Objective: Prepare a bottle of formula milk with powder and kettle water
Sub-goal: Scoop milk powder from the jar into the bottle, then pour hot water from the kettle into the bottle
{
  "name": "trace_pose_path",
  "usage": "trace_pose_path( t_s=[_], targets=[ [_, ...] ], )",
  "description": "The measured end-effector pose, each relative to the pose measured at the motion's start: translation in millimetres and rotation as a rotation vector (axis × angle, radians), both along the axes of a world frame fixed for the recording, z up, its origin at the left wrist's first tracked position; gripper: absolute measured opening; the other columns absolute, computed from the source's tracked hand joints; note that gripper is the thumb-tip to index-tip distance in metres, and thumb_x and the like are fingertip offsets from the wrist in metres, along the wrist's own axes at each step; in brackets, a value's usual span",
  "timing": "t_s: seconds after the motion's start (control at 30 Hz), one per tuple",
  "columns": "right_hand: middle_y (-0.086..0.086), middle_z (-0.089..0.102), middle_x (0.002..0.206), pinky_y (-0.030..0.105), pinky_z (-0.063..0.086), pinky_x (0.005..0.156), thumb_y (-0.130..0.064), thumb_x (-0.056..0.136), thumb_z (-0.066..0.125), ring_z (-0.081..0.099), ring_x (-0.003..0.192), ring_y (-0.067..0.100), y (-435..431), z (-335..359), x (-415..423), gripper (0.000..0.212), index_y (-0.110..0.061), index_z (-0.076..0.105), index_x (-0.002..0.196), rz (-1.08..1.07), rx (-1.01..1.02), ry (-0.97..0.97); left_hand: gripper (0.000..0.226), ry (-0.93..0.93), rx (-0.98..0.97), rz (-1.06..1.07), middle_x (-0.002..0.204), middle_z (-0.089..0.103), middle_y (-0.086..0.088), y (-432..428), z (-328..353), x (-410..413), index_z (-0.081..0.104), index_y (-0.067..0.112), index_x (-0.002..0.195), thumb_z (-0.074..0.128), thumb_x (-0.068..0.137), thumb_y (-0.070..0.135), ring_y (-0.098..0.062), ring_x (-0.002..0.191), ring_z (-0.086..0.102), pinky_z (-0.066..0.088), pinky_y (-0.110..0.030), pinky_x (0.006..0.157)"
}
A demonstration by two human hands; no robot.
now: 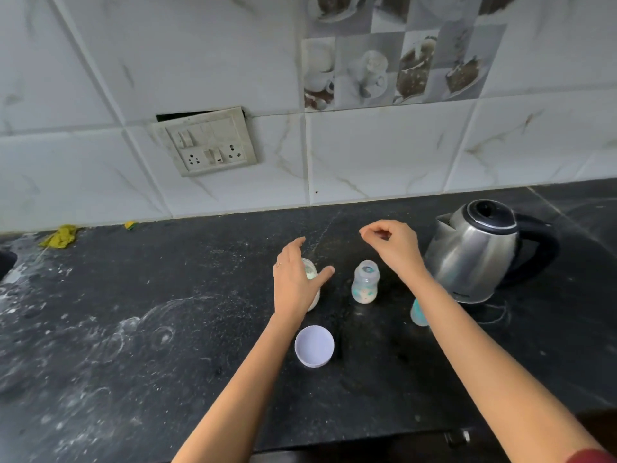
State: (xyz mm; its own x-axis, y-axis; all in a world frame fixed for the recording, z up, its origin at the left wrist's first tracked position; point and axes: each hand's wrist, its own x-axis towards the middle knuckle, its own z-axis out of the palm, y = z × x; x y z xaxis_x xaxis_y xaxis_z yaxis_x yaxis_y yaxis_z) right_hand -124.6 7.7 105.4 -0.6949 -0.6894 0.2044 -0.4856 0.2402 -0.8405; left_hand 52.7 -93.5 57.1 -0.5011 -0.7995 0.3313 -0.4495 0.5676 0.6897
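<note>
Bottle [365, 282], 1, uncapped, upright on counter [167, 295] between powder jar [310, 272] and kettle [480, 252], apparently awaiting filling; left hand [297, 279] spread open against jar, probably steadying; right hand [394, 242] curled above, contents untellable.

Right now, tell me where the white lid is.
Head view: the white lid lies open side up on the counter, just nearer the camera than the left hand.

A dark, powder-dusted counter [167, 329] was seen. On it were stood an open baby bottle [365, 283], a powder jar [311, 274] just left of it, and a steel kettle [474, 255] at the right. A white lid [314, 345] was laid upturned nearer the front, and a yellow cloth [60, 236] was left far left by the wall.
</note>
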Motion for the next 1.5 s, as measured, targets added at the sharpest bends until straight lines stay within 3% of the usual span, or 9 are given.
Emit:
trace_pose_path(
  t_s=[0.13,0.33,0.53,0.8,0.87,0.97,1.1,1.23,1.5],
  targets=[
    [-0.007,0.072,0.096,0.028,0.053,0.087,-0.021,0.087,0.068,0.064,0.092,0.010,35.2,2.2,-30.2,0.011,-0.021,0.076,0.095,-0.075,-0.003,-0.025,0.077,0.007,-0.008,-0.089,0.137,0.046,0.001,16.6,7.3,-28.9,0.037,0.019,0.139,0.074,0.077,0.045,-0.016,0.127,0.041,0.036,-0.034,0.105],
    [-0.004,0.066,0.101,0.005,0.044,0.074,-0.015,0.089,0.067,0.062,0.088,0.006,96.2,14.8,-69.3,0.009,-0.018,0.073,0.095,-0.194,-0.135,0.177,0.079,-0.052,0.113,-0.153,0.140,0.044,0.001,44.6,-5.4,-69.0,0.035,0.019,0.140,0.074,0.076,0.042,-0.017,0.128,0.040,0.037,-0.040,0.106],
    [0.011,0.060,0.104,0.025,0.049,0.081,-0.007,0.087,0.067,0.058,0.095,0.024,144.1,20.4,-119.2,0.013,-0.004,0.072,0.099,-0.365,-0.245,0.544,0.084,-0.141,0.256,-0.038,0.138,0.047,-0.005,58.1,-31.8,-89.7,0.037,0.011,0.139,0.079,0.071,0.039,-0.026,0.128,0.041,0.036,-0.041,0.105],
    [0.004,0.067,0.103,0.027,0.045,0.086,-0.032,0.093,0.060,0.059,0.100,0.021,189.0,-9.0,-186.0,0.027,-0.012,0.066,0.110,-0.338,-0.096,0.289,0.046,-0.009,0.429,-0.030,0.106,0.061,0.004,68.1,-45.0,-96.9,0.051,0.020,0.115,0.077,0.077,0.023,-0.013,0.097,0.057,0.040,-0.023,0.081],
    [0.001,0.066,0.096,0.016,0.043,0.077,-0.030,0.095,0.059,0.060,0.092,0.020,195.4,-16.5,-190.9,0.019,-0.015,0.064,0.106,-0.280,-0.096,0.110,0.047,0.015,0.444,-0.017,0.107,0.061,0.005,70.6,-43.8,-98.2,0.051,0.019,0.117,0.077,0.078,0.023,-0.011,0.096,0.057,0.039,-0.022,0.081],
    [-0.006,0.067,0.088,0.024,0.046,0.077,-0.020,0.088,0.070,0.063,0.091,0.023,198.1,-25.6,-197.9,0.012,-0.026,0.064,0.096,-0.210,-0.139,-0.061,0.049,0.045,0.475,-0.003,0.109,0.061,0.006,73.3,-44.9,-101.0,0.051,0.019,0.118,0.078,0.077,0.021,-0.010,0.098,0.056,0.040,-0.021,0.083],
    [-0.007,0.062,0.067,0.038,0.051,0.062,-0.012,0.074,0.082,0.059,0.065,0.016,191.2,-25.6,-195.2,0.027,-0.030,0.063,0.075,-0.202,-0.165,-0.084,0.047,0.092,0.495,0.007,0.111,0.063,0.007,75.7,-49.6,-105.2,0.051,0.026,0.116,0.078,0.078,0.020,-0.010,0.103,0.059,0.045,-0.025,0.091],
    [0.002,0.062,0.067,0.024,0.051,0.048,-0.021,0.066,0.085,0.056,0.053,0.009,171.3,-9.0,-186.7,0.025,-0.025,0.062,0.076,-0.093,-0.220,-0.012,0.046,0.106,0.516,0.038,0.112,0.064,0.007,77.7,-48.4,-110.8,0.054,0.028,0.118,0.075,0.079,0.016,-0.011,0.104,0.059,0.047,-0.032,0.096],
    [-0.008,0.069,0.072,0.012,0.044,0.065,-0.032,0.060,0.090,0.060,0.067,0.002,121.2,26.8,-184.6,0.031,-0.023,0.068,0.080,0.150,-0.116,0.188,0.041,0.166,0.590,0.064,0.106,0.066,0.012,79.7,-45.0,-110.6,0.059,0.033,0.110,0.075,0.078,0.015,-0.003,0.099,0.061,0.046,-0.020,0.088]
  ],
)
